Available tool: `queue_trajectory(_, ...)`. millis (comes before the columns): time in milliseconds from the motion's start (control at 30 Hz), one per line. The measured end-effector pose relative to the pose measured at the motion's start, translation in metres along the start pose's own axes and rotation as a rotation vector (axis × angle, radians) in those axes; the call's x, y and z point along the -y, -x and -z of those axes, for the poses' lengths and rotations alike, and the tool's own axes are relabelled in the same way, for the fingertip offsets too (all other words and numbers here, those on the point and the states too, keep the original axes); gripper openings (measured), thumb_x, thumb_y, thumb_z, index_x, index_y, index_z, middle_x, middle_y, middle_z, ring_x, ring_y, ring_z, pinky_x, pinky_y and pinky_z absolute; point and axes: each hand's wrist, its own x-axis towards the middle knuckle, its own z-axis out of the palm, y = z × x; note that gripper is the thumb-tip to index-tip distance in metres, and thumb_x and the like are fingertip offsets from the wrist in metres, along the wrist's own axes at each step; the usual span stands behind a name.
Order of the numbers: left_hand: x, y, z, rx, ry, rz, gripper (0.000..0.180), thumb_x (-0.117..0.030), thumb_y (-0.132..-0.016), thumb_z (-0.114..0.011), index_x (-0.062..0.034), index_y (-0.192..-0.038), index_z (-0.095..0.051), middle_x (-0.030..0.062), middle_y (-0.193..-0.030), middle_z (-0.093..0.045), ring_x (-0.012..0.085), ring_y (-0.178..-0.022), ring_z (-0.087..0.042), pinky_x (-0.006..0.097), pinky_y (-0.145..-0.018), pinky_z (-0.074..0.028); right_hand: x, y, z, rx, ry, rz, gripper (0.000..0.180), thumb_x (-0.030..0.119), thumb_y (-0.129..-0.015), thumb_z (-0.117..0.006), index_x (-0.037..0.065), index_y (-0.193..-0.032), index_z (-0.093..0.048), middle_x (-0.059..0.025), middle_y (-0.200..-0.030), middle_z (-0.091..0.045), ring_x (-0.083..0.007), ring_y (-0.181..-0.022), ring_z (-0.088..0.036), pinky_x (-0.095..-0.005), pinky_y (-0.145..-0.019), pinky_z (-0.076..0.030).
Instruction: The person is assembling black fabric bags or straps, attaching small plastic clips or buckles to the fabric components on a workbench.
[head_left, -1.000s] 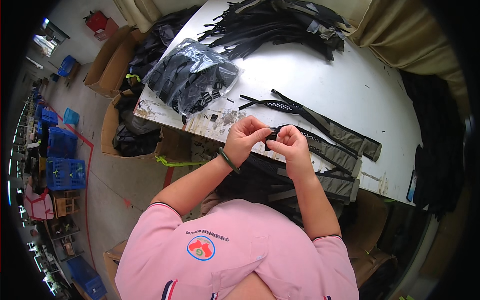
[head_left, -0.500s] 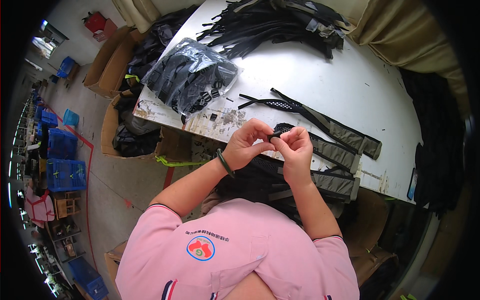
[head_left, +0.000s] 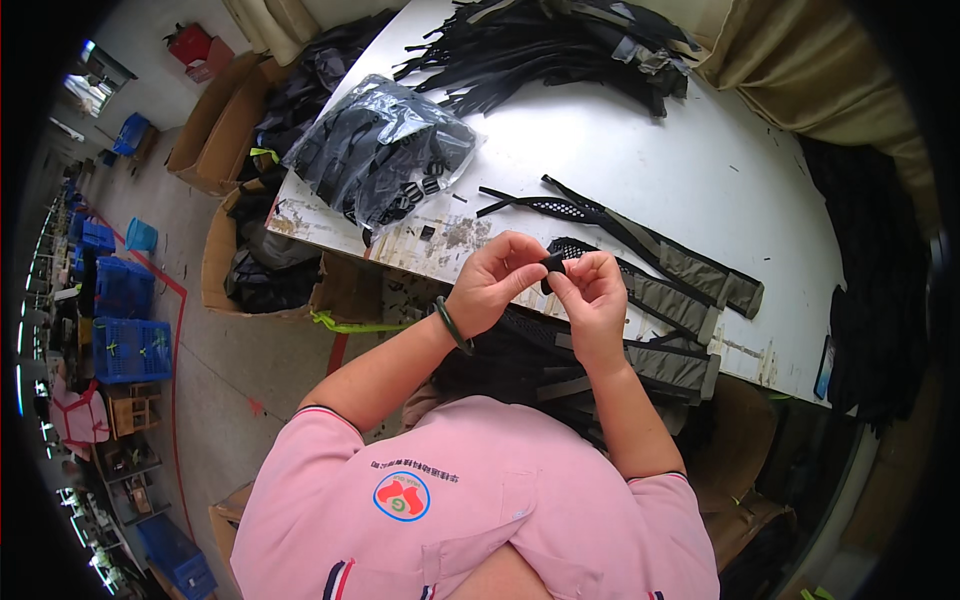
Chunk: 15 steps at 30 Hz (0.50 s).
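Observation:
Just past the table's near edge, my left hand [head_left: 492, 284] and my right hand [head_left: 595, 303] meet, thumbs and fingertips pinched around a small black piece [head_left: 553, 263]. It could be a buckle or a strap end; the fingers cover too much of it to tell. Grey and black padded shoulder straps [head_left: 675, 306] with mesh and narrow webbing ends lie beyond and right of my right hand. More straps [head_left: 668, 366] hang over the edge beneath my hands. Farther left on the table rests a clear plastic bag [head_left: 395, 150] full of black plastic buckles.
A pile of black straps [head_left: 520, 55] covers the far part of the white table [head_left: 740, 200]. Cardboard boxes [head_left: 215, 250] with dark fabric stand at its left. Dark cloth [head_left: 870, 290] hangs along the right side. Blue crates [head_left: 132, 350] line the floor farther left.
My fingers have shifted around the small black piece, which is turned and shows more above the fingertips. My left hand has risen slightly; the straps and bag stay in place.

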Motion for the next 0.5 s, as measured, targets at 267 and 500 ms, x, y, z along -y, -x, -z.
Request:
queue_trajectory(267, 0.004, -0.001, -0.002, -0.077, -0.037, 0.097, 0.012, -0.007, -0.091, -0.059, -0.0005, -0.102, -0.059, 0.0016, -0.093, -0.061, 0.008, -0.086, -0.057, 0.023, -0.079, -0.046, -0.006, -0.002, 0.009, 0.0, 0.115, -0.087, 0.023, -0.003, -0.081, -0.065, 0.006, -0.086, -0.045, 0.0013, -0.08, -0.052, -0.0043, -0.071, -0.051, -0.0183, -0.064, -0.043)
queue_trajectory(500, 0.008, 0.0, -0.002, 0.054, -0.055, -0.017, 0.033, 0.001, -0.081, -0.068, -0.0036, -0.109, -0.052, 0.0027, -0.103, -0.053, 0.0104, -0.093, -0.052, 0.025, -0.081, -0.044, -0.006, -0.008, 0.018, 0.037, -0.179, -0.299, 0.024, -0.003, -0.079, -0.067, 0.006, -0.086, -0.045, -0.0034, -0.083, -0.057, -0.0073, -0.07, -0.055, -0.0208, -0.063, -0.046)
